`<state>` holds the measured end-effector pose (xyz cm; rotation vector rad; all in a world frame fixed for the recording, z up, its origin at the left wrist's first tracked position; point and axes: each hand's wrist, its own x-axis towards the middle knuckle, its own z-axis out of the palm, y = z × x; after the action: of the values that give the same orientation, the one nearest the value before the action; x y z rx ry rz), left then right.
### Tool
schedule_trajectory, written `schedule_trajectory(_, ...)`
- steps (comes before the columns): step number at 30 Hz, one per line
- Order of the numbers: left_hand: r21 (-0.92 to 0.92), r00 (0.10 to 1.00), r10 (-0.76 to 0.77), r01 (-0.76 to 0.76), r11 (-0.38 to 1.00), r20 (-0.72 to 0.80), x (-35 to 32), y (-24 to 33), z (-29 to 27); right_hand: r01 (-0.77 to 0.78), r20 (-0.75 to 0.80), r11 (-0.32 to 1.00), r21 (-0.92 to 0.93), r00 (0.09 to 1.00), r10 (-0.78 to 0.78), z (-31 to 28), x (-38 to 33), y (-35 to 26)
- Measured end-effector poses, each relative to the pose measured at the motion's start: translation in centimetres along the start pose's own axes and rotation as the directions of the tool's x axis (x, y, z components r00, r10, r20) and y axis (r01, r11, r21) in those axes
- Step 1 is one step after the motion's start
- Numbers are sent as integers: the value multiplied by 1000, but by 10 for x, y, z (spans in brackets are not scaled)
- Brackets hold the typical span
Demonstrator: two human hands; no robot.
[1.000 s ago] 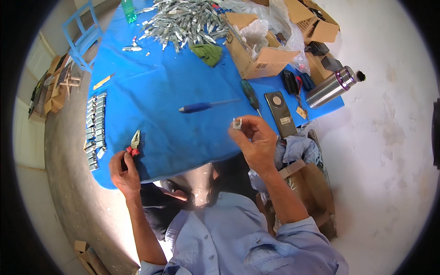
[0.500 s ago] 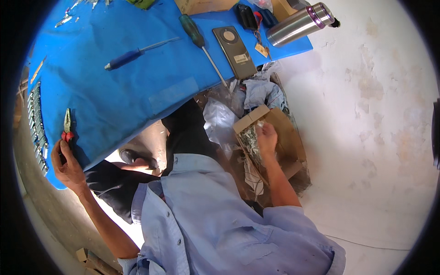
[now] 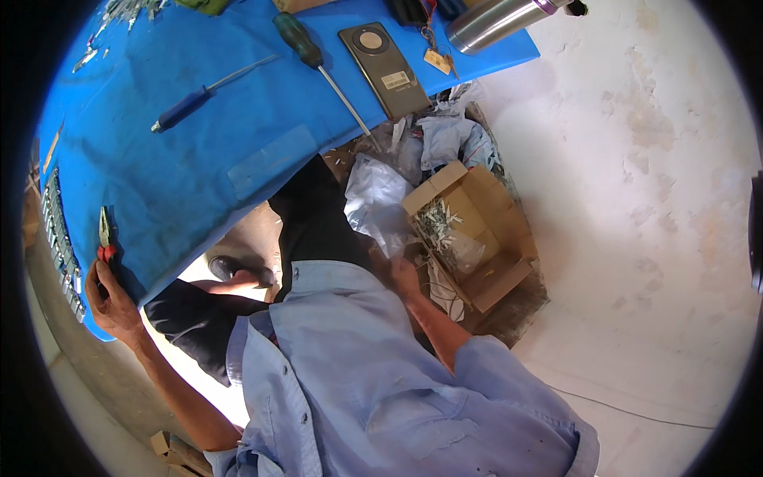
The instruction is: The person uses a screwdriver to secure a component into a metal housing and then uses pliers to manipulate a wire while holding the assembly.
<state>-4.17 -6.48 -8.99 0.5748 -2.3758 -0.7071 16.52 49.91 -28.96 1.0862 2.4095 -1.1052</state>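
My left hand (image 3: pixel 115 306) is closed round the red handles of a pair of pliers (image 3: pixel 105 232), at the left end of the blue-covered table. The pliers' jaws point away from me over the cloth. Beside my right thigh, my right hand (image 3: pixel 404 277) is low between a clear plastic bag (image 3: pixel 373 195) and an open cardboard box (image 3: pixel 501 207). Its fingers are in shadow and partly hidden, so whether they hold anything does not show. Small silvery strips (image 3: pixel 437 226) and a piece of clear plastic lie in the box.
On the table (image 3: pixel 199 171) lie a blue-handled screwdriver (image 3: pixel 184 110), a green-handled screwdriver (image 3: pixel 298 40), a phone (image 3: pixel 389 75), keys (image 3: pixel 437 60) and a steel flask (image 3: pixel 497 24). A row of metal parts (image 3: pixel 62 238) lines its left edge. A white wall (image 3: pixel 636 238) stands at right.
My right hand has left the cardboard box and moved left and down toward my thigh. My left hand stays on the pliers. The view has shifted slightly.
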Motion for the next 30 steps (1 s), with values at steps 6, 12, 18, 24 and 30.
schedule_trajectory(6, -57, 999, 27, -26, 998, 19, 0, -9, 0, -175, -4, 980, -94, 984, 175, -1, -5, -28)
schedule_trajectory(12, -34, 999, 31, -32, 999, -24, 0, -5, 1, -256, -65, 957, -134, 966, 249, -1, -9, -46)
schedule_trajectory(18, -32, 999, 37, -38, 999, -26, -5, 14, 0, -303, -105, 941, -150, 951, 290, -6, -16, -61)
schedule_trajectory(24, -53, 998, 24, -27, 998, -53, -8, 17, 0, -280, -136, 951, -128, 955, 263, -4, -13, -55)
schedule_trajectory(30, -144, 999, 35, -37, 989, -22, -9, 33, -2, -215, -158, 966, -140, 968, 193, 1, -14, -38)
